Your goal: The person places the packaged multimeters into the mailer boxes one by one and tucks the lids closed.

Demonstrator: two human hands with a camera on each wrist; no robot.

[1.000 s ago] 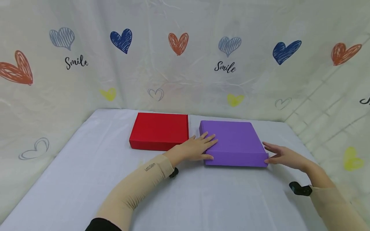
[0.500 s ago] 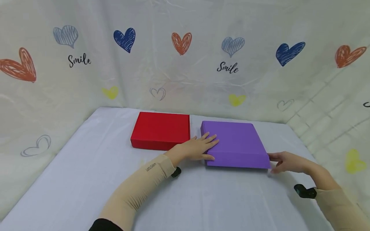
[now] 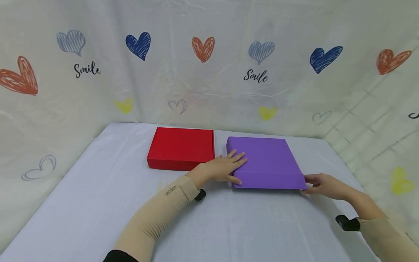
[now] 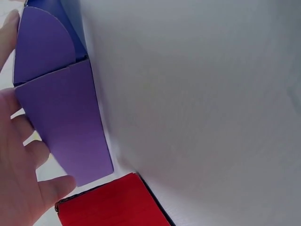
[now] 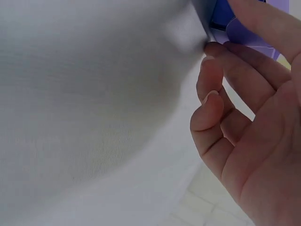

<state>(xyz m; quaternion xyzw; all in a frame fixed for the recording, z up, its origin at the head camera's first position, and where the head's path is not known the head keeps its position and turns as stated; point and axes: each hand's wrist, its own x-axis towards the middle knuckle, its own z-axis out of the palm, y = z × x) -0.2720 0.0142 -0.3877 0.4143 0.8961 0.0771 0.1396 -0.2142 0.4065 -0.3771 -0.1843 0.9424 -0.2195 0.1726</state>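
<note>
A purple cardboard box (image 3: 262, 153) lies flat on the white cloth. My left hand (image 3: 222, 169) rests on its left side with fingers spread over the top and the thumb at the front. In the left wrist view, the purple box's side (image 4: 70, 117) shows a rounded tab near the front corner. My right hand (image 3: 322, 185) holds the front flap's right corner, with the fingertips partly hidden behind its edge. In the right wrist view, the right fingers (image 5: 240, 70) bend at that corner, beside the dark blue interior (image 5: 221, 16).
A closed red cardboard box (image 3: 183, 147) sits left of the purple one, partly behind the left hand. White cloth (image 3: 255, 225) covers the table. A pale backdrop (image 3: 222, 91) with printed hearts stands behind.
The right hand has shifted slightly down and right at the purple box's front corner, and the front flap now stands out at its lower edge. The left hand has stayed in place.
</note>
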